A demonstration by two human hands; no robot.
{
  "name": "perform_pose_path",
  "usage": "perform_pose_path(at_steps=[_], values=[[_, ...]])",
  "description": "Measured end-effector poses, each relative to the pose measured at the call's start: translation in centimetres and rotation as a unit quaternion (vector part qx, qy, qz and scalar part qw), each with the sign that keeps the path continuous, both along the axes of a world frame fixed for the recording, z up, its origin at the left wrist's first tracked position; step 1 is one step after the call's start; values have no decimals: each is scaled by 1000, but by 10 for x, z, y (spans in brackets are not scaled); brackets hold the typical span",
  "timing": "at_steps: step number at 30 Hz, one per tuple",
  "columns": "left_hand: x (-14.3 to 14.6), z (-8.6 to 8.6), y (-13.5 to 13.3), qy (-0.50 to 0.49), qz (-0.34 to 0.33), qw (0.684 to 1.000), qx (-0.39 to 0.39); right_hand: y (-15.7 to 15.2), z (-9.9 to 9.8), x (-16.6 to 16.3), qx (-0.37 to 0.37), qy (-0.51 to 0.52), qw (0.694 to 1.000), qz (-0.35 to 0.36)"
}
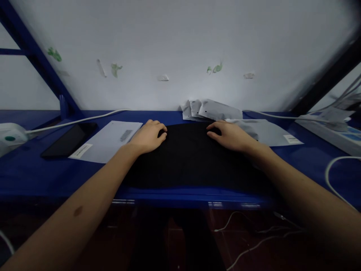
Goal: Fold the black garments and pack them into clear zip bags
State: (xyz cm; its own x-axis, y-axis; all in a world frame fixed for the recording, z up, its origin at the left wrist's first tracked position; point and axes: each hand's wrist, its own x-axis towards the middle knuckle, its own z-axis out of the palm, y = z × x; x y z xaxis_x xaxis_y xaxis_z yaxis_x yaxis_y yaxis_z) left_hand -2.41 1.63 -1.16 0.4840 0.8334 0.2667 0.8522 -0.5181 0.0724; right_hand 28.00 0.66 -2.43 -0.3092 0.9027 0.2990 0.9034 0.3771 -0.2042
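Note:
A black cloth-like sheet (183, 158) lies spread flat on the blue table, reaching close to its front edge. My left hand (150, 136) rests palm down on its far left part, fingers bent a little and the thumb apart from them. On the far right part lies my right hand (228, 134), also palm down, with a gap between thumb and index finger. Neither hand shows anything held in it. A pale grey mailing bag (109, 141) with labels is beside my left wrist. Another grey bag (270, 131) lies partly behind my right forearm.
Crumpled grey packaging (211, 109) lies against the white wall. At left are a dark flat tablet-like object (70, 140) and a white power strip (12, 137) with a cable. A box with papers (332, 128) stands at right. White cables (254, 248) trail on the floor.

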Motion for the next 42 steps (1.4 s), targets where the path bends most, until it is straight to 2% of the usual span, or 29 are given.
perform_pose_path(at_steps=[29,35,42], values=[[0,3,-4,-7,3,1000,-14,-4,5,-4,3,-29,1000,-1],[7,14,-8,-10,13,999,-39,4,3,-5,74,-45,996,-17],[5,27,20,31,17,999,-12,21,-3,1,81,-92,992,-38]])
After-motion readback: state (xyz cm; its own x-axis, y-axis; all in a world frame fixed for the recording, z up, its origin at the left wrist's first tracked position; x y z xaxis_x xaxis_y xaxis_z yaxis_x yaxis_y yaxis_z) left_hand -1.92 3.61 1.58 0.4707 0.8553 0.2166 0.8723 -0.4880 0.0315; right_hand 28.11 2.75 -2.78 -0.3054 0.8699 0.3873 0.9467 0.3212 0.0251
